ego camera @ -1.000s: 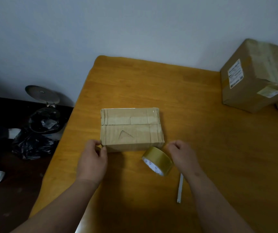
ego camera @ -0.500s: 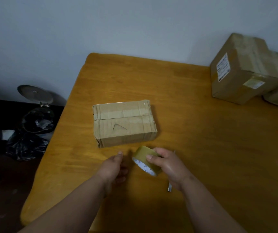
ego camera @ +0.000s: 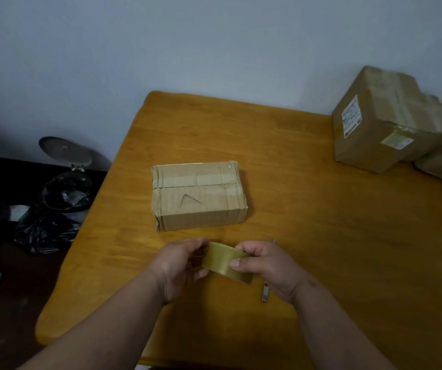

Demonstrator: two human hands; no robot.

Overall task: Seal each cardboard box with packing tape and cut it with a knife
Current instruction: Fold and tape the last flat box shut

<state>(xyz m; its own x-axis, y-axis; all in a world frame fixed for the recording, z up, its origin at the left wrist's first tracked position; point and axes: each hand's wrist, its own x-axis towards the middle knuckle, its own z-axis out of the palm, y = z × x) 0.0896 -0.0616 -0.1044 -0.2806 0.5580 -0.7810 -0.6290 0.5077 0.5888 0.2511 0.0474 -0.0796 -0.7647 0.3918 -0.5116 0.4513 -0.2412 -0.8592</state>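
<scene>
Packing tape roll [ego camera: 226,263] is up off the desk [ego camera: 321,236], caught between both hands! Left hand [ego camera: 179,265] cups its left end, fingers curled round the rim; right hand [ego camera: 265,265] grips the other side, thumb laid across the tape band. Just beyond them sits the small cardboard box [ego camera: 199,194], flat on the desk, its top seam showing a dark slit. A slim knife [ego camera: 265,293] lies on the desk under the right hand, mostly hidden. Larger taped boxes [ego camera: 385,121] stack at the far right corner.
</scene>
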